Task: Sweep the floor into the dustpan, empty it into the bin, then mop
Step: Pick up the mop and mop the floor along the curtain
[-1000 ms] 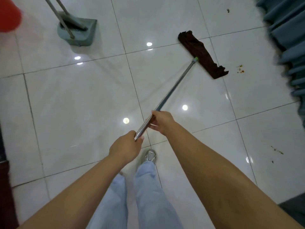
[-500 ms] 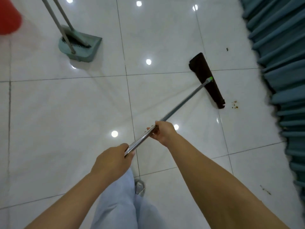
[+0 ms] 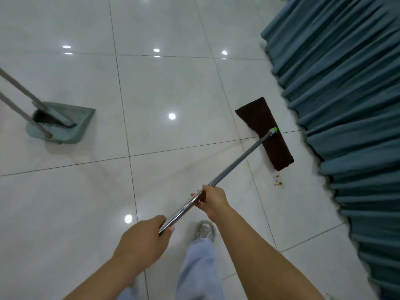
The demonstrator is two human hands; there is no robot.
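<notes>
Indoor room, likely home: glossy white floor tiles point(image 3: 173, 87), floor-length teal curtain point(image 3: 346, 105).

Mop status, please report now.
Both hands, left and right, grip mop handle. Mop pad flat on floor. Brown crumbs beside pad.

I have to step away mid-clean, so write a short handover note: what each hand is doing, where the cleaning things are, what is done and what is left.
Hands: the left hand grips the top end of the mop handle; the right hand grips it further down.
Things: the brown mop head lies flat on the tiled floor beside the blue curtain. The broom rests in the dustpan, off to the left.
Done: sweeping tools set aside; mopping under way.
Left: brown crumbs lie just off the near end of the mop head. No bin in view.
</notes>
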